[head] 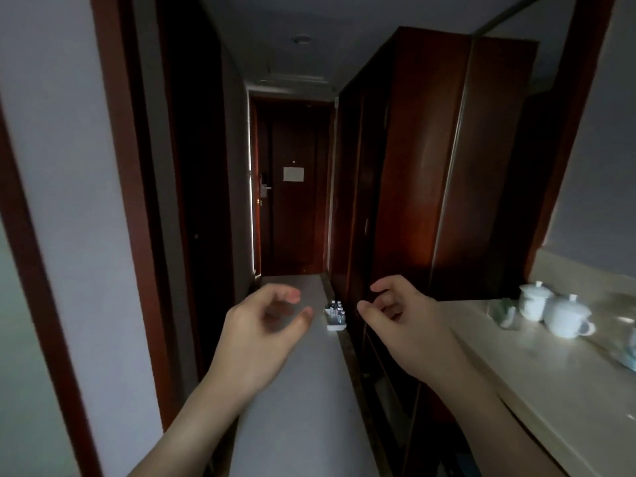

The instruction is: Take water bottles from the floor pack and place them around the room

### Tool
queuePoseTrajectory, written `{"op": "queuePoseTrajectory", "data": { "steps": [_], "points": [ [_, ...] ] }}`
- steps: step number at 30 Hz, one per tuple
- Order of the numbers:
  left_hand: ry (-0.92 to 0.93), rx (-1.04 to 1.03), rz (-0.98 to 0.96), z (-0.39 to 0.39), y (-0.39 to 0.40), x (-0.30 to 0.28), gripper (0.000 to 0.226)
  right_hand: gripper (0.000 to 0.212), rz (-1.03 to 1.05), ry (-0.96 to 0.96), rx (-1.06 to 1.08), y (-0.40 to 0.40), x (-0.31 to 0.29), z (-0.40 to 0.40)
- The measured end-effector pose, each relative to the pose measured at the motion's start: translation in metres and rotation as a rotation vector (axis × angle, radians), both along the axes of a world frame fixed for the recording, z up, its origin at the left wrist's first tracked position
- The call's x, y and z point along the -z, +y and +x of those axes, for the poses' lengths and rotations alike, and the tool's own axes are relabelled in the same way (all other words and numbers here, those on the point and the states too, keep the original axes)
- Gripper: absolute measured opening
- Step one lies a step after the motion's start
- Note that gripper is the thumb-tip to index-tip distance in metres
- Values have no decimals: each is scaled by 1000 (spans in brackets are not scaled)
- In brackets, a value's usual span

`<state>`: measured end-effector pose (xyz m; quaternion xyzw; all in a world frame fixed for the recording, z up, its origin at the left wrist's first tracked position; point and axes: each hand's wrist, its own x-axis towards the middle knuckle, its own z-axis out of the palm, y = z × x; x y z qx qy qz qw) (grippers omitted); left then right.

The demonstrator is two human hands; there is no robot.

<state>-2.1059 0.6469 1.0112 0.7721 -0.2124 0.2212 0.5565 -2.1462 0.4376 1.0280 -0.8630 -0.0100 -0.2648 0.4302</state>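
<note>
Head cam looks down a dim hotel entry corridor. Both arms out in front, forearms bare. Left hand (261, 325) raised mid-frame, fingers loosely curled w/ thumb near fingertips, nothing in it, slightly motion-blurred. Right hand (402, 321) just beside it at same height, also loosely curled, thumb and index close but not pinching anything visible; empty. Hands apart from each other, gap between them. In that gap, further off on the pale floor (296, 390), sits the pack of water bottles (335, 315): small cluster of clear bottles w/ dark caps standing upright in a white wrap/tray, against the base of the wardrobe (413, 166) on the right side of the corridor. Neither hand touches the pack; well apart in depth. Bottle count too small to tell. Wardrobe is dark reddish wood, tall, doors closed. At corridor end a dark wood door (292, 187) w/ a white notice on it and a metal lock/handle on its left edge. Left side: white wall, reddish door frame (117, 166). Right side: light stone counter (516, 366) w/ two white lidded cups (550, 313) standing close together near the wall, a small clear wrapped item just left of them, blurred. Mirror above the counter.
</note>
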Motion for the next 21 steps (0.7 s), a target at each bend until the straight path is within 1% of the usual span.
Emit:
{"op": "queuePoseTrajectory", "data": {
  "steps": [4, 8, 12, 15, 21],
  "points": [
    [-3, -8, 2, 91, -40, -2, 13, 20, 33, -39, -13, -38, 3, 102],
    [-17, -35, 4, 177, -65, -10, 15, 24, 28, -35, -67, -59, 3, 204],
    [-13, -70, 10, 257, -70, -13, 14, 27, 19, -17, -116, -66, 2, 291],
    [-3, -87, 20, 329, -71, -5, 15, 28, 2, -21, -116, -72, 5, 364],
    [-37, -68, -56, 486, -67, 12, 13, 25, -48, -11, -70, -72, 13, 510]
  ]
}}
